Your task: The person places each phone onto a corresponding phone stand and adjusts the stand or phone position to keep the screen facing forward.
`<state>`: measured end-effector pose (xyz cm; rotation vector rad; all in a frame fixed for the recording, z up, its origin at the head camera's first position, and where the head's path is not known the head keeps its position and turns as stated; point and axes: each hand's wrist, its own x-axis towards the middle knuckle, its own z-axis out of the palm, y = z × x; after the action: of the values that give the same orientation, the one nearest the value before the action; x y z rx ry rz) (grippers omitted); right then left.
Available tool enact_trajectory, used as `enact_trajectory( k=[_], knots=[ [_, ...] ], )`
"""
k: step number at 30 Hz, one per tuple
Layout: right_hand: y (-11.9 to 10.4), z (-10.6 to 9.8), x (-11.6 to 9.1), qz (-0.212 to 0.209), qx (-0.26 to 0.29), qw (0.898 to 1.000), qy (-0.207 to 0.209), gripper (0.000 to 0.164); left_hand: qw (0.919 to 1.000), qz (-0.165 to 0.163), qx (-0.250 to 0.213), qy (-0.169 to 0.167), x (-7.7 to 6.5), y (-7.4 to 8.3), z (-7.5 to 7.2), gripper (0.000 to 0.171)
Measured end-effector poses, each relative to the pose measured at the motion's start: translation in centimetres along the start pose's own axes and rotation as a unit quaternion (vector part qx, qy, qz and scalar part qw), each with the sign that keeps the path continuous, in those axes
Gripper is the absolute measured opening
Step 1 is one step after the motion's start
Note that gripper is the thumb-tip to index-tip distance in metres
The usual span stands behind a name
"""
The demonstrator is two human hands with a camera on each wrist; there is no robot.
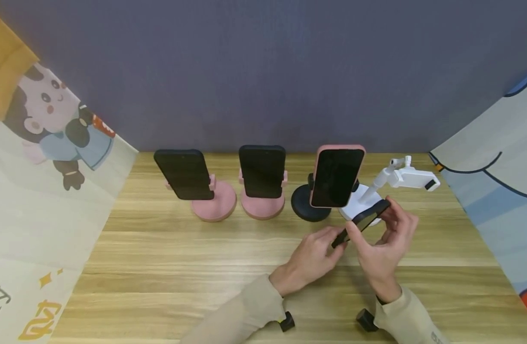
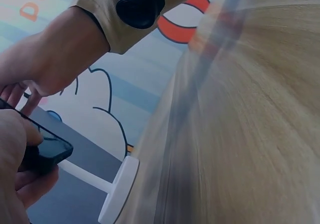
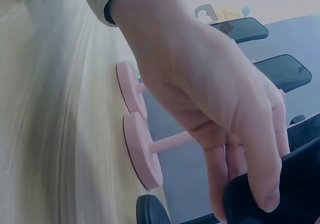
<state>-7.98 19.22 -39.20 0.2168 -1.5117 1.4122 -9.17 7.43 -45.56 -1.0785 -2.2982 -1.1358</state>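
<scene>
A black phone [image 1: 366, 219] is held tilted above the table, in front of the white phone stand [image 1: 377, 184]. My left hand [image 1: 308, 255] pinches its lower left end between thumb and fingers. At the upper right end, my right hand [image 1: 385, 246] grips the edges, thumb on the near side and fingers on the far side. The left wrist view shows one end of the phone [image 2: 50, 149] between fingers, with the stand's white base [image 2: 119, 191] beyond. In the right wrist view, the left hand [image 3: 215, 94] curls over the phone's dark end [image 3: 300, 189]. The white stand's clamp [image 1: 414, 179] carries no phone.
Left of the white stand, a pink-edged phone [image 1: 337, 177] sits in a black stand [image 1: 310, 203]. Further left, two black phones [image 1: 262, 172] [image 1: 185, 174] sit in pink stands [image 1: 263, 208] [image 1: 216, 203]. A grey-blue panel [image 1: 263, 76] closes the back; printed panels flank the wooden table [image 1: 181, 272].
</scene>
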Motion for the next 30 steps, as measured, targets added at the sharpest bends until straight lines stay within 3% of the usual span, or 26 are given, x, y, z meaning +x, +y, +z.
enact_trajectory(
  k=[5,11,30],
  knots=[
    [-0.9,0.5,0.1,0.014,-0.015,1.0,-0.017,0.069,0.9996,0.008,0.019,0.019,0.1,0.0,0.1,0.023],
    [-1.4,0.5,-0.1,0.042,0.016,0.998,-0.05,0.069,0.9996,0.002,0.015,0.022,0.3,0.0,-0.1,0.02],
    [-1.1,-0.1,-0.3,0.05,0.002,0.995,-0.088,0.076,0.9997,-0.016,0.005,0.019,0.4,-0.2,-0.2,0.019]
  ],
)
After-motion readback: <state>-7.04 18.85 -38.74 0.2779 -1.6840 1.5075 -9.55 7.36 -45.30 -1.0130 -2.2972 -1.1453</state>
